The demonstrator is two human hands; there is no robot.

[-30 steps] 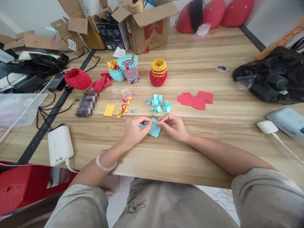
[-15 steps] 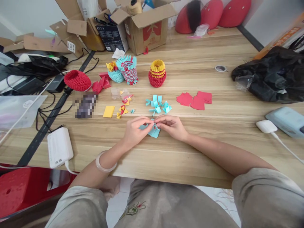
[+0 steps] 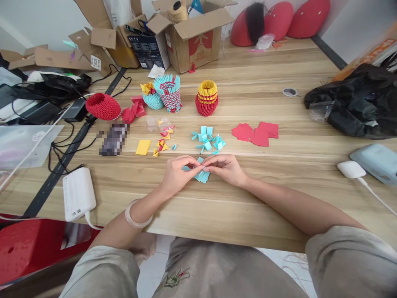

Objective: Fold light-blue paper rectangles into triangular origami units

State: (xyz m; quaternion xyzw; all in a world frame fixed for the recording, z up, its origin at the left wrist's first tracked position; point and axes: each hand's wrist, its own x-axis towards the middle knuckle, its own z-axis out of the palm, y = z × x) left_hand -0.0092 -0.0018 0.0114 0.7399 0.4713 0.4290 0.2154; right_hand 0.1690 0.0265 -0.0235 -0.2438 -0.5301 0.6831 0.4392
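My left hand (image 3: 181,174) and my right hand (image 3: 228,169) meet at the fingertips over the table, both pinching one small light-blue paper piece (image 3: 202,170). Under them lie flat light-blue paper sheets (image 3: 203,178), partly hidden by my fingers. Just beyond is a loose group of folded light-blue pieces (image 3: 205,138). Red paper sheets (image 3: 260,133) lie to the right of that group. On the left are a yellow paper stack (image 3: 143,147) and small red and yellow folded pieces (image 3: 161,144).
Behind stand a red and yellow paper vase (image 3: 207,98), a blue and red one (image 3: 169,93) and a red one (image 3: 103,106). A white power bank (image 3: 79,193) lies left, a black bag (image 3: 366,101) right. Cardboard boxes (image 3: 198,41) line the back.
The pinched paper piece has turned between my fingertips and shows as a thinner strip. My fingers have shifted slightly around it. The whole view has moved a little.
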